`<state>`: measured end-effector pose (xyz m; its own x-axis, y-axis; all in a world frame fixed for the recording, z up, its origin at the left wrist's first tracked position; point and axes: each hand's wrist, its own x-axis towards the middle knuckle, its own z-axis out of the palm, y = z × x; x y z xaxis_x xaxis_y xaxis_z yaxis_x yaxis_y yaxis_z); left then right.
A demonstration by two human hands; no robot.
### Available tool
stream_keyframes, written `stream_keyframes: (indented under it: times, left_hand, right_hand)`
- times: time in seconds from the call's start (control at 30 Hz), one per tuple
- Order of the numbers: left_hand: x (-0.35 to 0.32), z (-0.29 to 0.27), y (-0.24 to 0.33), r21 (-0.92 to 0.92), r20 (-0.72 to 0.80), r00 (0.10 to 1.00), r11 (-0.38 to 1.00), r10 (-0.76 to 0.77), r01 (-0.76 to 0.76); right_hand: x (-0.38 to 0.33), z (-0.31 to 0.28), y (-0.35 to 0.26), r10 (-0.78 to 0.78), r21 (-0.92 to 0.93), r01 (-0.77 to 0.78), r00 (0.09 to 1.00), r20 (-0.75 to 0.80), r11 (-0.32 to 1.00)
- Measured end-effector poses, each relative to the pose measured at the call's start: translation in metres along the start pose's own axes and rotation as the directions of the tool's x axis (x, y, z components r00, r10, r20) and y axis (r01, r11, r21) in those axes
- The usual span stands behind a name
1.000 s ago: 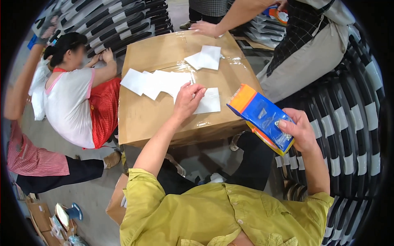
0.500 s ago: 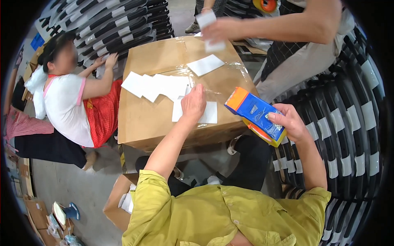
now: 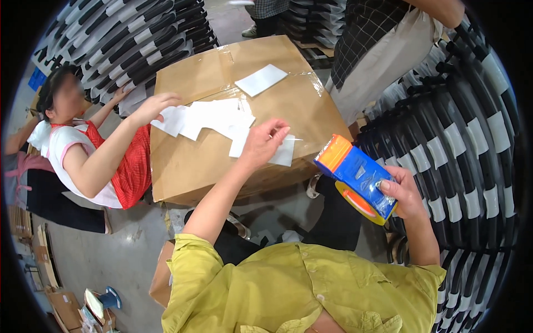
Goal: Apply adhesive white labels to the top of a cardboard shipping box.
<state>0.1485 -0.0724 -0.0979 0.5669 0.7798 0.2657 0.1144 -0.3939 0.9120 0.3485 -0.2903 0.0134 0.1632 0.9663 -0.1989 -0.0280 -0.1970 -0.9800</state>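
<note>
Two hands in view: left hand [image 3: 261, 143] hovers over the near edge of the big taped brown cardboard box [image 3: 211, 161], fingers pinched on a white paper slip [image 3: 282, 154] lying there, next to the spread of loose white paper sheets [image 3: 214, 117]. Right hand [image 3: 404, 193] is closed around a blue-and-orange handheld tape dispenser [image 3: 358, 177], held off the box's right corner, near stacked black-and-white chair frames [image 3: 477, 139]. Co-worker's hand [image 3: 155, 105] rests on the sheets' far-left end.
</note>
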Motion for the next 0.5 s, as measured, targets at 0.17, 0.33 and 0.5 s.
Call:
stream_keyframes:
  times: [0.17, 0.33, 0.5]
  left_hand:
    - [-0.02, -0.039, 0.018, 0.009, -0.398, 0.917, 1.0, 0.027, -0.025]
    - [-0.038, -0.043, 0.026, -0.181, -0.363, 0.874, 0.944, -0.325, 0.276]
    - [-0.036, -0.043, 0.001, 0.06, -0.422, 0.847, 0.923, -0.322, 0.381]
  right_hand:
    - [0.016, -0.006, 0.005, 0.031, -0.114, -0.017, 0.992, 0.126, 0.993]
    - [0.06, -0.018, -0.01, 0.061, -0.203, -0.002, 0.957, 0.284, 0.979]
    - [0.099, -0.018, -0.027, 0.158, -0.306, -0.037, 0.911, 0.382, 0.951]
